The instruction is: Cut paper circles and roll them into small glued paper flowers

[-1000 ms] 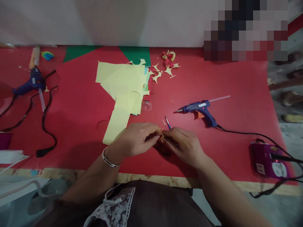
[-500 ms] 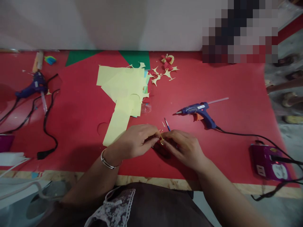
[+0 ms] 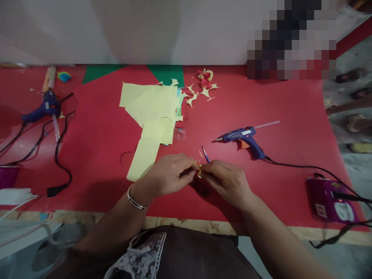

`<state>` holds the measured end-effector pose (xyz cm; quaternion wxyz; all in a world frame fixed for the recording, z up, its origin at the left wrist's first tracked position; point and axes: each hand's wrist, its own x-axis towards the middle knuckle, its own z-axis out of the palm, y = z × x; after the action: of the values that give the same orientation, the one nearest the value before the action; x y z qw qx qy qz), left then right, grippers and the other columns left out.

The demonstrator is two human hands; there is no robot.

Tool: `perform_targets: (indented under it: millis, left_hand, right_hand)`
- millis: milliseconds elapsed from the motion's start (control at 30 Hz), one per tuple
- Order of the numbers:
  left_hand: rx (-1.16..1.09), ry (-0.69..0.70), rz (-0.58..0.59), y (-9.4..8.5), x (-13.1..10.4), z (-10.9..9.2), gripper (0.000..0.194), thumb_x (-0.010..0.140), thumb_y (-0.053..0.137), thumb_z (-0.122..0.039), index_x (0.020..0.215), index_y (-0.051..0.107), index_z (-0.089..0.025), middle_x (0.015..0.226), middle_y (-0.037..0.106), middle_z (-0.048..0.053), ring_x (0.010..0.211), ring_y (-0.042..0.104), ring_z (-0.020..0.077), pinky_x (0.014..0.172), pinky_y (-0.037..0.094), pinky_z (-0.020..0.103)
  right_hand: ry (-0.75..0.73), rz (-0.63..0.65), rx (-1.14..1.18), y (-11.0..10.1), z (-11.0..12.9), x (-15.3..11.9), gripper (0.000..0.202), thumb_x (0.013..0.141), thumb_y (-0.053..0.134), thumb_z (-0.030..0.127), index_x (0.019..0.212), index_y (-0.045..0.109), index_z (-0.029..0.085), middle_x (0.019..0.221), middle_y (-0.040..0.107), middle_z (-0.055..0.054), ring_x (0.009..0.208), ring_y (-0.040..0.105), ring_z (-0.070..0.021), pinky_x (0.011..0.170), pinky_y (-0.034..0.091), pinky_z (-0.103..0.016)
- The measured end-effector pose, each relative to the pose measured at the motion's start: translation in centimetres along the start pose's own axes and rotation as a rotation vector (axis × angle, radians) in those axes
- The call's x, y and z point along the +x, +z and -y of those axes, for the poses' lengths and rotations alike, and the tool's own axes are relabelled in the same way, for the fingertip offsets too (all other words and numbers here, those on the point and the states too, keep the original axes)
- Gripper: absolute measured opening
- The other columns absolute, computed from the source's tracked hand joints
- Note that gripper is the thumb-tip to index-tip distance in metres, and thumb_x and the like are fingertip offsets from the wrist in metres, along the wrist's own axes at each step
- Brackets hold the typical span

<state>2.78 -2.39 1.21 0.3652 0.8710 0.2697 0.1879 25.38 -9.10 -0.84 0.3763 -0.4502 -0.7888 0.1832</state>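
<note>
Between my fingertips is a small curled strip of yellow paper. My left hand pinches it from one side, and my right hand pinches it from the other. Both hands are closed just above the red tabletop. Right beyond the fingertips lies a thin blue pen-like tool, its lower end close to my right hand. Yellow paper sheets with round cut-outs spread beyond my left hand, one reaching its wrist. Farther to the right a blue glue gun rests on its side with a glue stick in its back.
Yellow paper scraps and red-and-yellow paper pieces lie at the back. A second glue gun and black cables are at the left. A purple box with a cord stands at the right edge.
My fingers have shifted very slightly around the yellow paper strip, which has turned a little. The view has moved a touch; the tools and sheets stay put.
</note>
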Motion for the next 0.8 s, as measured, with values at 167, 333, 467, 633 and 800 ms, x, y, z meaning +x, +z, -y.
perform_targets:
  millis: [167,333,467,633,800]
  left_hand:
    - [0.054,-0.058,0.019,0.23,0.21,-0.07,0.011,0.102,0.057,-0.02,0.096,0.066,-0.018,0.085,0.073,0.002,0.071,0.064,0.0133,0.066,0.046,0.025]
    - [0.017,-0.106,0.055,0.22,0.12,0.06,0.01,0.099,0.057,-0.019,0.094,0.066,-0.017,0.085,0.071,0.002,0.076,0.066,0.0143,0.071,0.05,0.026]
    - [0.055,-0.087,0.028,0.31,0.16,-0.03,0.012,0.098,0.055,-0.02,0.091,0.065,-0.018,0.085,0.071,0.003,0.076,0.065,0.015,0.071,0.049,0.027]
    - [0.068,-0.07,-0.002,0.4,0.41,-0.2,0.013,0.098,0.053,-0.017,0.09,0.062,-0.018,0.087,0.07,0.003,0.078,0.064,0.0152,0.073,0.049,0.028]
    - [0.124,-0.032,0.025,0.78,0.6,-0.14,0.015,0.098,0.052,-0.016,0.085,0.059,-0.019,0.082,0.067,0.002,0.076,0.061,0.0152,0.071,0.047,0.028]
  right_hand:
    - [0.005,0.018,-0.036,0.08,-0.14,-0.1,0.011,0.105,0.061,0.018,0.103,0.071,0.019,0.084,0.077,-0.006,0.071,0.072,-0.0152,0.067,0.056,-0.025]
    - [0.003,0.045,-0.022,0.18,-0.08,-0.15,0.014,0.105,0.058,0.016,0.102,0.071,0.02,0.084,0.076,-0.005,0.071,0.071,-0.015,0.066,0.055,-0.026]
    - [0.016,0.029,-0.01,0.17,0.0,-0.09,0.01,0.103,0.062,0.016,0.103,0.071,0.019,0.085,0.075,-0.005,0.073,0.071,-0.0152,0.068,0.055,-0.026]
    - [0.042,0.018,-0.012,0.22,0.1,-0.01,0.01,0.105,0.061,0.017,0.104,0.071,0.02,0.087,0.076,-0.006,0.073,0.071,-0.0147,0.068,0.055,-0.026]
    - [0.033,0.047,-0.093,0.19,0.04,-0.22,0.013,0.105,0.059,0.018,0.101,0.072,0.019,0.088,0.076,-0.007,0.075,0.071,-0.0151,0.069,0.054,-0.026]
